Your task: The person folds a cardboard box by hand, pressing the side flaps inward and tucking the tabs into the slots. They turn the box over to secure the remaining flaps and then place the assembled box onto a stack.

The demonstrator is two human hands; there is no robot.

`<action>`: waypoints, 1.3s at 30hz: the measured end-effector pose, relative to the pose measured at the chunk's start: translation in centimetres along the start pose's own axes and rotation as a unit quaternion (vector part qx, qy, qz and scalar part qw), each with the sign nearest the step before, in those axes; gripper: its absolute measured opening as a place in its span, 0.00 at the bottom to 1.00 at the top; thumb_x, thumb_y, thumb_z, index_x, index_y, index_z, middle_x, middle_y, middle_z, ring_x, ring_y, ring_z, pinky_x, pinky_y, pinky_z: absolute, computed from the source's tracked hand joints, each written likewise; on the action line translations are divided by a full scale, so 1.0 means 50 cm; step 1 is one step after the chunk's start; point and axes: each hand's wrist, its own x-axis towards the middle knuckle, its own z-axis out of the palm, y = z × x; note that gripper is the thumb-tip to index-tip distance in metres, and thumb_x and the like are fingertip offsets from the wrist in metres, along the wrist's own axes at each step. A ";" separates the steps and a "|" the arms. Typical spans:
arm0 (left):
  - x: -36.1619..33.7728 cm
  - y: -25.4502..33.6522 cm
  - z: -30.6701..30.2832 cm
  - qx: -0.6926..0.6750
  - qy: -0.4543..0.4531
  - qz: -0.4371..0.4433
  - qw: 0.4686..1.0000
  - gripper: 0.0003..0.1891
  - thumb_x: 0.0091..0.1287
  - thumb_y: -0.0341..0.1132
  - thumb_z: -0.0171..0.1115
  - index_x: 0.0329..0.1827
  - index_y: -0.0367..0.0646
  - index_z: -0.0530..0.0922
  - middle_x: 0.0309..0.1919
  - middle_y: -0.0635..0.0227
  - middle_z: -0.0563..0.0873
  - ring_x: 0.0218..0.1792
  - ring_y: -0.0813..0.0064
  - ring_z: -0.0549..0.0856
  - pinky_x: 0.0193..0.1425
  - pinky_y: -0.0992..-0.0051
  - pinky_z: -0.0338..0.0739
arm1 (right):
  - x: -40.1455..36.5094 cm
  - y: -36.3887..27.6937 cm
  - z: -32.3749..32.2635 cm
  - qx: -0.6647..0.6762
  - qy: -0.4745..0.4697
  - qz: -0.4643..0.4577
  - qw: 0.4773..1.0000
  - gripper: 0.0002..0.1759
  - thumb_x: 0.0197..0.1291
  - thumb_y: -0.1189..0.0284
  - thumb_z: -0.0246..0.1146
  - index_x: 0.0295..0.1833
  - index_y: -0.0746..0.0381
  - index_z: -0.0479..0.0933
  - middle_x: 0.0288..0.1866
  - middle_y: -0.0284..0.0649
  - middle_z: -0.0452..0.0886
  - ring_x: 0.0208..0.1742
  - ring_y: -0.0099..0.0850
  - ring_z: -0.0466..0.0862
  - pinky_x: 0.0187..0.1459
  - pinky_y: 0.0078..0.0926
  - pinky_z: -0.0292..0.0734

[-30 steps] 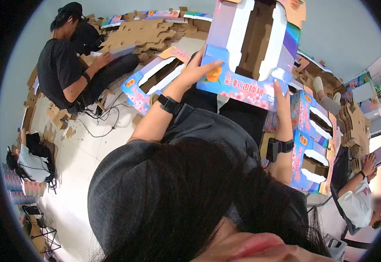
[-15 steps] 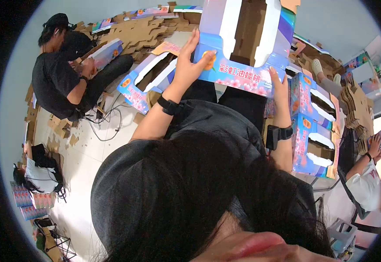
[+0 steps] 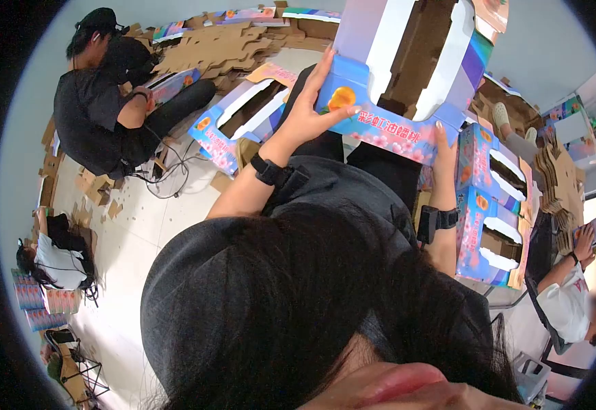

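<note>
A printed cardboard box with a long window opening and white flaps is held up in front of me, above my lap. My left hand grips its left side, thumb across the printed end panel near the orange fruit picture. At the right side of the same box, my right hand holds the edge, its thumb on the printed panel and its other fingers hidden. Two similar boxes are stacked beside my right forearm. Another similar box lies to the left, beyond my left wrist.
A co-worker in black sits at the upper left, handling a box. Flat cardboard covers the floor ahead. Cables lie at the left. Stacked cardboard and another co-worker are at the right.
Both my hands and the held box have shifted to the right and slightly down, and the box is tilted a little more. The co-worker at the upper left has moved an arm.
</note>
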 end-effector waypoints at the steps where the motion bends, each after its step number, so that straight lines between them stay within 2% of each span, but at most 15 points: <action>1: -0.003 0.001 -0.003 0.008 -0.002 0.005 1.000 0.48 0.62 0.33 0.72 0.81 0.40 0.50 0.78 0.53 0.58 0.75 0.64 0.63 0.76 0.66 0.59 | -0.004 -0.006 0.005 -0.009 0.004 -0.007 1.000 0.37 0.63 0.60 0.70 0.69 0.70 0.65 0.59 0.41 0.77 0.57 0.28 0.76 0.61 0.27 0.70; 5: 0.009 0.002 -0.003 -0.133 0.055 -0.028 0.989 0.49 0.64 0.33 0.69 0.82 0.42 0.45 0.78 0.52 0.57 0.76 0.60 0.63 0.77 0.65 0.58 | -0.024 -0.014 0.024 -0.058 0.028 -0.048 0.997 0.39 0.62 0.62 0.71 0.70 0.71 0.63 0.61 0.42 0.75 0.60 0.29 0.75 0.63 0.28 0.70; 6: 0.013 -0.014 -0.010 -0.158 0.067 -0.048 0.984 0.50 0.65 0.37 0.69 0.83 0.45 0.41 0.78 0.46 0.55 0.77 0.55 0.60 0.78 0.61 0.56 | -0.027 -0.013 0.026 -0.074 0.036 -0.060 0.995 0.39 0.61 0.63 0.71 0.71 0.71 0.63 0.61 0.43 0.75 0.60 0.29 0.75 0.63 0.28 0.70; 9: 0.025 -0.060 -0.052 -0.232 0.034 -0.156 0.960 0.50 0.66 0.38 0.68 0.83 0.44 0.41 0.77 0.44 0.57 0.77 0.55 0.61 0.78 0.61 0.55 | -0.047 -0.013 0.023 -0.077 0.031 -0.077 0.994 0.41 0.60 0.64 0.73 0.72 0.69 0.61 0.61 0.43 0.74 0.61 0.30 0.74 0.62 0.29 0.70; 10: 0.022 -0.051 -0.066 -0.257 0.002 -0.190 0.947 0.50 0.64 0.39 0.68 0.82 0.43 0.44 0.77 0.48 0.59 0.76 0.58 0.62 0.78 0.62 0.55 | -0.053 -0.010 0.021 -0.069 0.030 -0.077 0.994 0.41 0.59 0.65 0.73 0.72 0.69 0.61 0.61 0.43 0.74 0.61 0.30 0.74 0.62 0.29 0.70; 13: 0.024 -0.024 -0.073 -0.274 -0.080 -0.164 0.944 0.49 0.62 0.38 0.70 0.82 0.42 0.48 0.76 0.53 0.63 0.76 0.62 0.62 0.78 0.64 0.55 | -0.071 0.009 0.012 -0.058 0.025 -0.072 0.995 0.41 0.59 0.64 0.73 0.71 0.67 0.62 0.61 0.42 0.74 0.61 0.30 0.74 0.62 0.30 0.70; 14: 0.021 -0.020 -0.071 -0.268 -0.070 -0.200 0.940 0.45 0.59 0.37 0.72 0.78 0.40 0.59 0.71 0.59 0.71 0.72 0.66 0.69 0.75 0.66 0.60 | -0.077 0.017 0.007 -0.063 0.020 -0.068 0.995 0.40 0.59 0.62 0.72 0.71 0.67 0.63 0.61 0.41 0.74 0.61 0.30 0.74 0.63 0.30 0.69; 17: 0.021 -0.024 -0.079 -0.246 -0.102 -0.233 0.935 0.40 0.57 0.36 0.74 0.73 0.39 0.65 0.64 0.62 0.77 0.66 0.68 0.75 0.72 0.67 0.66 | -0.085 0.030 -0.005 -0.064 -0.001 -0.076 0.995 0.38 0.60 0.60 0.72 0.69 0.66 0.65 0.60 0.40 0.74 0.60 0.30 0.73 0.63 0.29 0.68; 20: 0.013 -0.019 -0.068 -0.281 -0.057 -0.222 0.932 0.37 0.56 0.35 0.75 0.70 0.38 0.69 0.59 0.64 0.81 0.61 0.70 0.79 0.69 0.68 0.69 | -0.087 0.030 -0.005 -0.063 -0.004 -0.082 0.995 0.37 0.59 0.58 0.72 0.67 0.66 0.66 0.59 0.39 0.74 0.59 0.30 0.74 0.62 0.30 0.68; 24: 0.006 -0.031 -0.067 -0.285 -0.047 -0.229 0.929 0.38 0.58 0.36 0.74 0.71 0.38 0.68 0.60 0.63 0.80 0.62 0.70 0.78 0.70 0.68 0.69 | -0.076 0.044 -0.015 -0.063 -0.012 -0.078 0.995 0.42 0.58 0.66 0.74 0.72 0.66 0.60 0.61 0.42 0.73 0.59 0.31 0.75 0.62 0.31 0.70; 29: 0.002 -0.025 -0.065 -0.288 -0.053 -0.237 0.926 0.38 0.59 0.36 0.74 0.72 0.38 0.66 0.62 0.63 0.79 0.63 0.71 0.77 0.70 0.68 0.68 | -0.086 0.043 -0.015 -0.048 -0.020 -0.071 0.996 0.41 0.59 0.64 0.73 0.72 0.65 0.60 0.60 0.41 0.74 0.59 0.30 0.75 0.61 0.30 0.71; 32: 0.003 -0.025 -0.068 -0.298 -0.063 -0.256 0.917 0.45 0.58 0.36 0.75 0.77 0.39 0.59 0.68 0.60 0.72 0.70 0.67 0.71 0.74 0.67 0.62 | -0.086 0.036 -0.010 -0.045 -0.016 -0.052 0.998 0.41 0.59 0.64 0.73 0.72 0.63 0.61 0.59 0.40 0.75 0.58 0.30 0.75 0.60 0.30 0.71; 35: -0.014 -0.063 -0.069 -0.240 -0.094 -0.188 0.948 0.54 0.56 0.36 0.76 0.81 0.40 0.48 0.75 0.58 0.63 0.76 0.64 0.61 0.77 0.66 0.56 | -0.077 0.033 -0.017 -0.051 -0.020 -0.042 0.998 0.41 0.59 0.62 0.73 0.73 0.62 0.61 0.60 0.40 0.75 0.60 0.31 0.75 0.62 0.30 0.70; 36: -0.016 -0.063 -0.074 -0.255 -0.119 -0.210 0.936 0.61 0.52 0.36 0.79 0.82 0.42 0.41 0.79 0.57 0.54 0.79 0.63 0.53 0.79 0.66 0.50 | -0.077 0.031 -0.016 -0.053 -0.020 -0.040 0.998 0.42 0.60 0.62 0.73 0.73 0.63 0.60 0.60 0.41 0.75 0.60 0.31 0.75 0.62 0.30 0.69; 39: -0.038 -0.079 -0.073 -0.204 -0.142 -0.200 0.948 0.62 0.50 0.37 0.80 0.82 0.42 0.42 0.79 0.56 0.54 0.79 0.63 0.54 0.79 0.66 0.49 | -0.063 0.028 -0.019 -0.053 -0.024 -0.049 0.997 0.43 0.60 0.62 0.72 0.74 0.66 0.60 0.64 0.43 0.73 0.64 0.32 0.72 0.66 0.32 0.66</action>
